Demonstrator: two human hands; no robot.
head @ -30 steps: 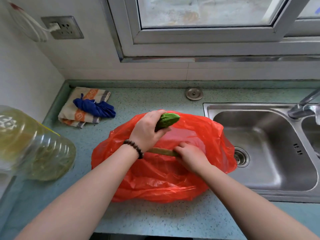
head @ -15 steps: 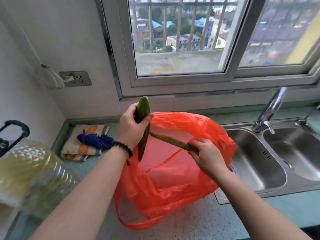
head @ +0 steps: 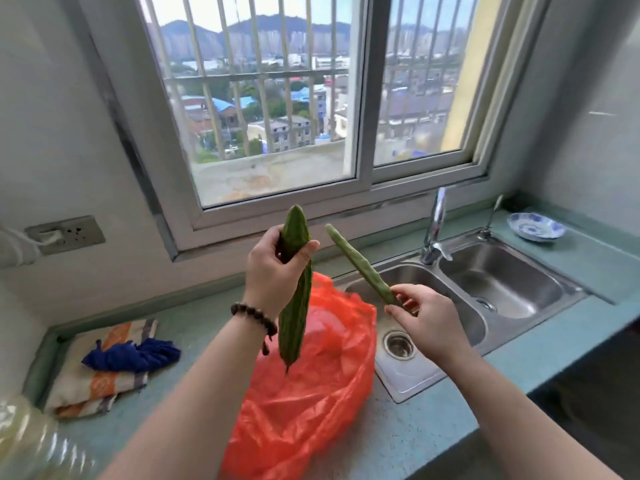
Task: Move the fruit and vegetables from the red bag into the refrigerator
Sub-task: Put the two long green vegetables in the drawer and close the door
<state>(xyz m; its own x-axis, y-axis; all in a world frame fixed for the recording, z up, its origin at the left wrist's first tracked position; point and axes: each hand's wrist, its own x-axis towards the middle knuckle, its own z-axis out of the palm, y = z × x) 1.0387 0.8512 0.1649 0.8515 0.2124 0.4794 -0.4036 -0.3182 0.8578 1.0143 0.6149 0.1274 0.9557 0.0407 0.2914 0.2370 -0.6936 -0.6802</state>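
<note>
Holding a dark green bitter gourd (head: 293, 299) near its upper end, the left hand (head: 273, 268) has its grip wrapped firmly round it, so the gourd hangs almost upright above the red bag (head: 311, 393). A beaded bracelet (head: 254, 318) circles that wrist. To the right, the right hand (head: 427, 318) pinches the lower end of a thinner, paler green vegetable (head: 360, 265), its grip closed on it, and the vegetable slants up and to the left, apart from the gourd. Both are clear of the bag, which lies crumpled on the green worktop (head: 398, 438) just left of the double steel sink (head: 485, 299). A tap (head: 434, 226) stands at the far rim of the sink. Far right sits a blue-patterned dish (head: 535, 226). On the left, a blue cloth (head: 133, 355) rests on a folded striped towel (head: 100, 372), under a wall socket (head: 65, 234).
</note>
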